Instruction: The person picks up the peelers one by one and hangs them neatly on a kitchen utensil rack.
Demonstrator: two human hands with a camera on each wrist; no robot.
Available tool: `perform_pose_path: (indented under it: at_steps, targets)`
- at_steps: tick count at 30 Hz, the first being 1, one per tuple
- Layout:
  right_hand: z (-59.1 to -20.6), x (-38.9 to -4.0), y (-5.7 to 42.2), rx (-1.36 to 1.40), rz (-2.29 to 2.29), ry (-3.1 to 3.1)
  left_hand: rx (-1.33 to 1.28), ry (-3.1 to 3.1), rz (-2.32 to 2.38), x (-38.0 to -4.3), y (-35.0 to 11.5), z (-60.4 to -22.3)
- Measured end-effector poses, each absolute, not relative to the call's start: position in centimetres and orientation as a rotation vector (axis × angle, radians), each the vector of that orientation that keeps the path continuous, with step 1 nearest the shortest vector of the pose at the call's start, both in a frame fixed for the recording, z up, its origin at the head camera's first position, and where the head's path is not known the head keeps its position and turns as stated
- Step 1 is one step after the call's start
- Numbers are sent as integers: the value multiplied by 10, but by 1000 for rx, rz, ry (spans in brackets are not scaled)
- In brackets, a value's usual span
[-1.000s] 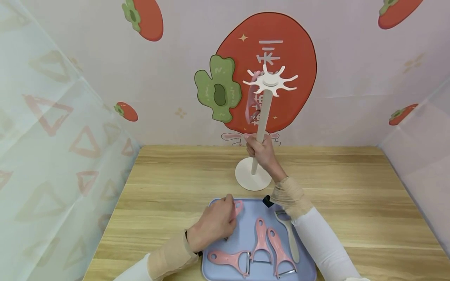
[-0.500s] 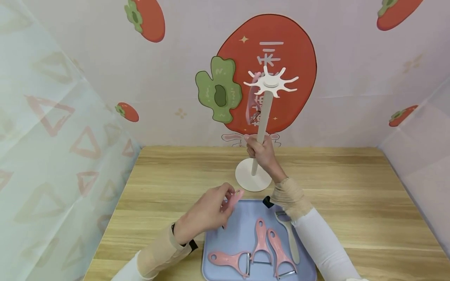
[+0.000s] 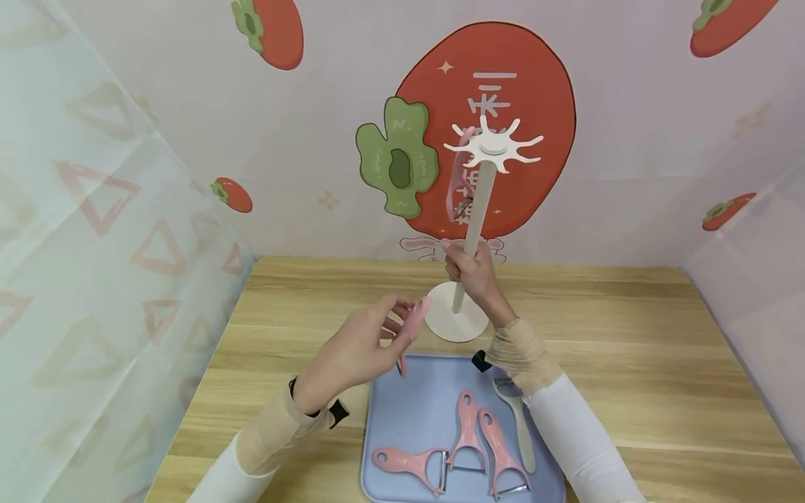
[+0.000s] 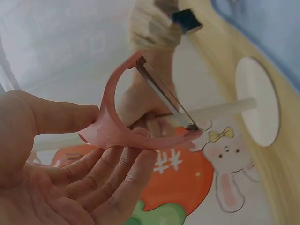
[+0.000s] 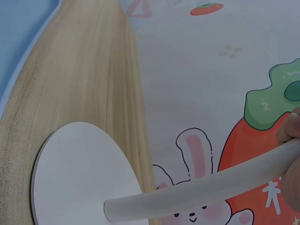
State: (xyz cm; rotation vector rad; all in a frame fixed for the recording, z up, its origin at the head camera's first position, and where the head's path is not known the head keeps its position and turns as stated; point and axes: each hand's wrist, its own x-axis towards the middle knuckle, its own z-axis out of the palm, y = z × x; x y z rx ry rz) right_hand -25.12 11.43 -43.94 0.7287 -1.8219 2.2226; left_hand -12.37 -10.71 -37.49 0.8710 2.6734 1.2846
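Observation:
My left hand (image 3: 361,342) pinches a pink Y-shaped peeler (image 4: 110,124) between thumb and fingers, raised over the back left of the tray. In the left wrist view its metal blade faces away from the palm. My right hand (image 3: 474,272) grips the post of a white stand (image 3: 481,202) above its round base (image 5: 84,173). Curved hooks (image 3: 493,144) ring the stand's top. A second pink peeler (image 3: 459,181) hangs from a hook on the left side.
On the blue tray (image 3: 402,412) lie three pink peelers (image 3: 411,461) and one white peeler (image 3: 520,433). The tray sits on a wooden table (image 3: 302,307), in front of the stand. A wall with strawberry prints (image 3: 270,31) rises behind the table.
My left hand has lifted the pink peeler off the tray and moved it up and forward toward the stand. My right hand keeps its grip on the post.

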Motion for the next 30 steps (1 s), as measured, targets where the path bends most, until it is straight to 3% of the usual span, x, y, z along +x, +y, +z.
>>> perform_pose_path:
  at_steps: [10, 30]
  targets:
    - [-440, -252, 115, 705, 2244, -1818, 918, 2694, 1428, -138, -112, -348]
    - [-437, -251, 115, 706, 2248, -1843, 1081, 2473, 1836, -178, -111, -332]
